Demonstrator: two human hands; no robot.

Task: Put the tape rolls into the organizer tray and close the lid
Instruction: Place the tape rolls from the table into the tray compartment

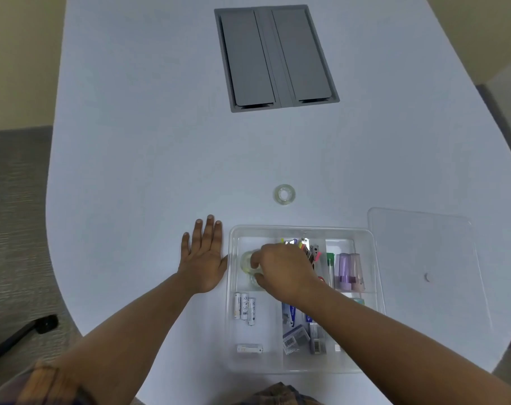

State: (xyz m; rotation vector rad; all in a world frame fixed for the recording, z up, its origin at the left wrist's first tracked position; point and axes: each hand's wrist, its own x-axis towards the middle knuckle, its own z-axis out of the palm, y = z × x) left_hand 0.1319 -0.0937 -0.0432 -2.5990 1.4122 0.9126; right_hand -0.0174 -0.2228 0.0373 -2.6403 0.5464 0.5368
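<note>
A clear plastic organizer tray (pixel 304 229) sits on the white table near me, uncovered. My right hand (pixel 283 270) reaches into its far-left compartment, fingers closed around a clear tape roll (pixel 247 262); a second clear roll (pixel 254 282) lies just below it, partly hidden by my fingers. Another clear tape roll (pixel 284 194) lies flat on the table beyond the tray. The tray's clear lid (pixel 423 258) rests flat on the table to the right. My left hand (pixel 204 258) lies flat, fingers spread, against the tray's left side.
The tray also holds several batteries (pixel 244 308), boxes of staples (pixel 296 337), purple and pink markers (pixel 347 271) and clips. A grey cable hatch (pixel 276 57) is set into the table farther back. A black chair part (pixel 43 324) shows at the left.
</note>
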